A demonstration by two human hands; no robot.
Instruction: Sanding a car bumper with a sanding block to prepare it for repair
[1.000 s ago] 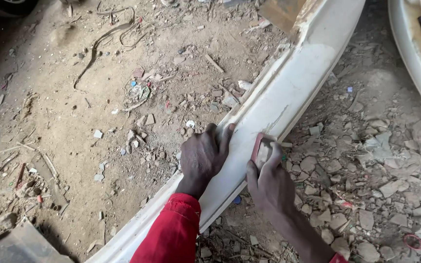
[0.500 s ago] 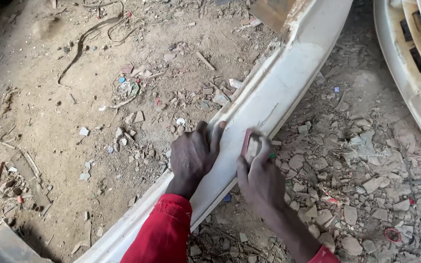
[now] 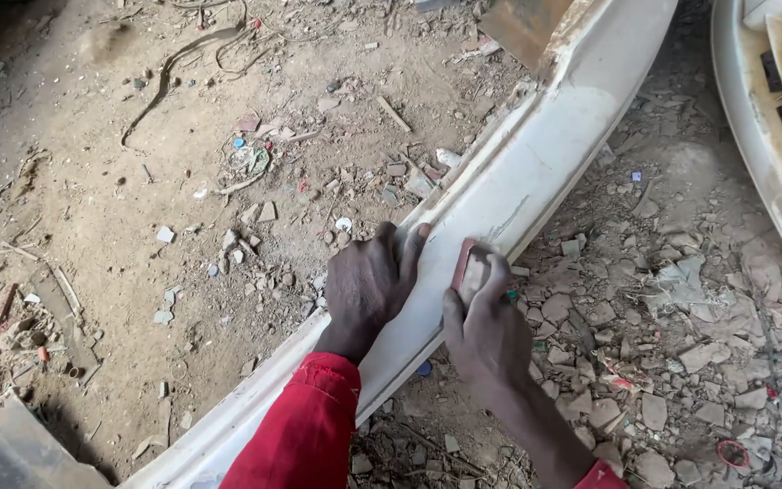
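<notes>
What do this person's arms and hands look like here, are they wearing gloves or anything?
No gloves: both the left hand and the right hand are bare, with no rings or watch that I can see. The left arm wears a bright red long sleeve reaching the wrist. On the right arm the forearm is bare, with only a bit of red cloth at the picture's bottom edge.

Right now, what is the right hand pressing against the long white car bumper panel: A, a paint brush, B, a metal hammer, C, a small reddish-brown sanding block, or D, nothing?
C: the right hand holds a small reddish-brown sanding block flat on the long white car bumper panel.
</notes>
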